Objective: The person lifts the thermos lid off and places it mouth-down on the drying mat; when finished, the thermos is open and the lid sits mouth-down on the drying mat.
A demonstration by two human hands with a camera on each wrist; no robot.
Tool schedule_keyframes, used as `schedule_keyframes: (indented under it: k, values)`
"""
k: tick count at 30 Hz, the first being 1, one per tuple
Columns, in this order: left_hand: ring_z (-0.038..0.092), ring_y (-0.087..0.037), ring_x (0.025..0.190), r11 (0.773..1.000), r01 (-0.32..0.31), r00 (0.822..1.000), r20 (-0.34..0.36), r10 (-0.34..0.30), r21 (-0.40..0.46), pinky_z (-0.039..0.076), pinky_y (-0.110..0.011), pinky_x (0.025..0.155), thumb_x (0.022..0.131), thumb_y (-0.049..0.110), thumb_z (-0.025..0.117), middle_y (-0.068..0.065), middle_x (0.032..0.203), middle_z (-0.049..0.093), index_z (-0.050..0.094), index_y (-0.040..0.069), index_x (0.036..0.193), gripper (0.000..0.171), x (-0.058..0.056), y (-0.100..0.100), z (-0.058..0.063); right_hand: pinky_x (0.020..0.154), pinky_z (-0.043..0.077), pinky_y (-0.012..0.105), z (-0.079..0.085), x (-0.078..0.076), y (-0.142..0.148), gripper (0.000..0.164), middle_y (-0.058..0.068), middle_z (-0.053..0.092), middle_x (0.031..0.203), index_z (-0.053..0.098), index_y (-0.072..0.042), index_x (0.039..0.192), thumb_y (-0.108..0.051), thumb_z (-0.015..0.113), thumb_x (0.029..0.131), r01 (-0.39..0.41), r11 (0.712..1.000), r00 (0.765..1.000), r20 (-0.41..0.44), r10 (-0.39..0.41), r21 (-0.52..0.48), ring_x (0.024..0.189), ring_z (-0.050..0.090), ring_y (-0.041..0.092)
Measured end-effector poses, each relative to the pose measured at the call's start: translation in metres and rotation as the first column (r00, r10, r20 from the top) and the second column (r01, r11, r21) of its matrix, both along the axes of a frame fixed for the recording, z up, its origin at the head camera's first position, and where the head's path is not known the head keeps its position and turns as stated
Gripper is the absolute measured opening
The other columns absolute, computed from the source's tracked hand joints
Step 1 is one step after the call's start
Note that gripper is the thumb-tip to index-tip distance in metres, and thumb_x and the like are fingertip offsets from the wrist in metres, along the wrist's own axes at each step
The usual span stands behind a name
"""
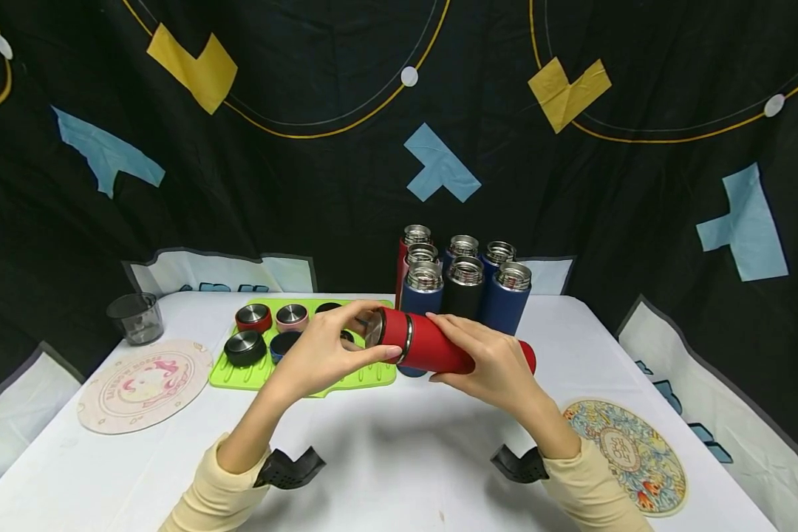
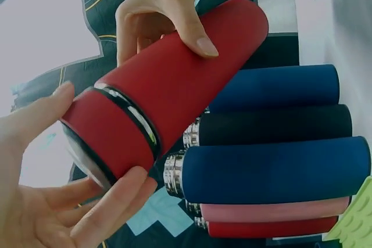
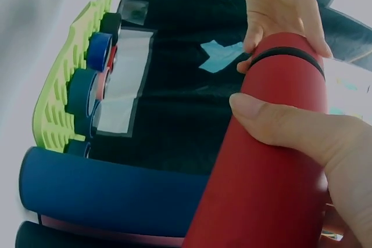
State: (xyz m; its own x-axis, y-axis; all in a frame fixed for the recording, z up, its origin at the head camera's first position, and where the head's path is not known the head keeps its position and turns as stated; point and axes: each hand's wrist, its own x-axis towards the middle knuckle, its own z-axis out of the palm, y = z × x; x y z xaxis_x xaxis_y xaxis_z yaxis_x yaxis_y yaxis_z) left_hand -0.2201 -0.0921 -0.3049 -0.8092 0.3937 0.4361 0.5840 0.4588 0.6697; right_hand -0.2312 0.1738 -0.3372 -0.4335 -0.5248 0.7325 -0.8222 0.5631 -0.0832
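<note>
A red vacuum flask (image 1: 435,347) is held tilted almost on its side over the table, its lid end toward the left. My right hand (image 1: 488,362) grips the body, thumb along the near side. At the other end my left hand (image 1: 315,358) pinches the flask's red lid (image 2: 104,132) between thumb and fingers. A silver and black band (image 2: 131,111) runs between lid and body, and the lid sits in line with the body. Behind the flask stand several lidless flasks, among them a black one (image 1: 464,288) and a blue one (image 1: 507,299), their steel necks bare.
A green drying mat (image 1: 229,377) at the left carries several lids, including a black lid (image 1: 244,348) and a red lid (image 1: 253,318). Farther left are a clear cup (image 1: 137,319) and a round pink mat (image 1: 146,388). A patterned round mat (image 1: 628,454) lies at the right.
</note>
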Motion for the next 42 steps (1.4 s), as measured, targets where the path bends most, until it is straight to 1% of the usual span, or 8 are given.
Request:
schedule_keyframes:
  k: [5, 9, 12, 17, 21, 26, 33, 42]
  values:
    - [0.059, -0.018, 0.104, 0.989, 0.15, 0.988, -0.042, -0.151, -0.013, 0.057, -0.033, 0.078, 0.076, 0.029, 0.083, -0.001, 0.124, 0.059, 0.053, 0.014, 0.133, 0.066, -0.005, -0.002, -0.003, 0.08, 0.057, 0.039, 0.0, 0.0, 0.004, 0.082, 0.005, 0.065, 0.123, 0.059, -0.015, 0.133, -0.03, 0.093, 0.06, -0.032, 0.999, 0.995, 0.097, 0.032, 0.001, 0.107, 0.064, 0.021]
    - [0.051, -0.017, 0.12, 0.961, 0.274, 0.951, -0.138, -0.277, -0.043, 0.055, -0.033, 0.084, 0.073, 0.014, 0.086, 0.0, 0.137, 0.052, 0.054, 0.019, 0.135, 0.069, -0.007, -0.003, -0.003, 0.078, 0.057, 0.035, 0.002, -0.001, 0.009, 0.081, 0.002, 0.066, 0.12, 0.058, -0.017, 0.134, -0.029, 0.093, 0.061, -0.091, 0.995, 0.968, 0.232, 0.096, -0.032, 0.101, 0.064, 0.018]
    - [0.047, -0.016, 0.125, 0.95, 0.311, 0.93, -0.193, -0.313, -0.042, 0.054, -0.031, 0.085, 0.072, 0.008, 0.086, 0.001, 0.137, 0.051, 0.058, 0.02, 0.131, 0.066, -0.008, -0.004, -0.003, 0.076, 0.057, 0.031, 0.003, -0.001, 0.011, 0.081, 0.0, 0.067, 0.118, 0.058, -0.018, 0.134, -0.029, 0.093, 0.062, -0.13, 0.99, 0.94, 0.309, 0.143, -0.062, 0.097, 0.064, 0.015]
    - [0.054, -0.015, 0.117, 0.962, 0.272, 0.947, -0.182, -0.264, 0.017, 0.056, -0.029, 0.078, 0.071, 0.015, 0.087, 0.004, 0.133, 0.054, 0.06, 0.022, 0.129, 0.065, -0.006, -0.004, -0.002, 0.078, 0.057, 0.033, 0.005, 0.0, 0.009, 0.081, 0.002, 0.066, 0.12, 0.058, -0.017, 0.135, -0.029, 0.092, 0.063, -0.11, 0.993, 0.956, 0.268, 0.119, -0.05, 0.1, 0.064, 0.018]
    - [0.059, -0.018, 0.103, 0.986, 0.161, 0.98, -0.125, -0.153, 0.052, 0.057, -0.027, 0.073, 0.075, 0.025, 0.085, 0.001, 0.125, 0.059, 0.058, 0.021, 0.132, 0.063, -0.005, -0.005, -0.002, 0.08, 0.057, 0.039, 0.004, 0.001, 0.007, 0.082, 0.007, 0.065, 0.123, 0.058, -0.016, 0.135, -0.03, 0.092, 0.062, -0.031, 1.0, 0.991, 0.131, 0.031, -0.003, 0.107, 0.064, 0.023]
    - [0.059, -0.021, 0.098, 0.997, 0.048, 0.997, -0.058, -0.044, 0.062, 0.058, -0.029, 0.073, 0.078, 0.03, 0.082, -0.002, 0.116, 0.061, 0.056, 0.02, 0.133, 0.062, -0.005, -0.007, 0.0, 0.081, 0.056, 0.042, 0.005, 0.0, 0.009, 0.085, 0.008, 0.064, 0.124, 0.057, -0.016, 0.135, -0.028, 0.094, 0.06, 0.037, 0.999, 0.998, 0.057, -0.037, -0.011, 0.109, 0.063, 0.025]
    - [0.056, -0.019, 0.101, 0.999, 0.041, 0.998, -0.046, -0.04, 0.015, 0.057, -0.029, 0.074, 0.077, 0.033, 0.082, 0.001, 0.117, 0.06, 0.054, 0.024, 0.135, 0.065, -0.008, -0.01, 0.0, 0.079, 0.057, 0.041, 0.007, -0.003, 0.012, 0.084, 0.006, 0.064, 0.125, 0.056, -0.015, 0.136, -0.028, 0.093, 0.062, 0.022, 0.999, 0.995, 0.101, -0.019, -0.03, 0.106, 0.064, 0.025]
    - [0.057, -0.019, 0.1, 0.998, 0.066, 0.997, -0.027, -0.067, -0.024, 0.057, -0.033, 0.077, 0.074, 0.029, 0.085, -0.001, 0.118, 0.061, 0.053, 0.015, 0.135, 0.071, -0.02, -0.017, -0.007, 0.076, 0.058, 0.038, 0.006, -0.007, 0.023, 0.081, 0.006, 0.065, 0.122, 0.056, -0.014, 0.136, -0.021, 0.092, 0.063, -0.006, 0.992, 0.981, 0.191, 0.03, -0.122, 0.099, 0.065, 0.024]
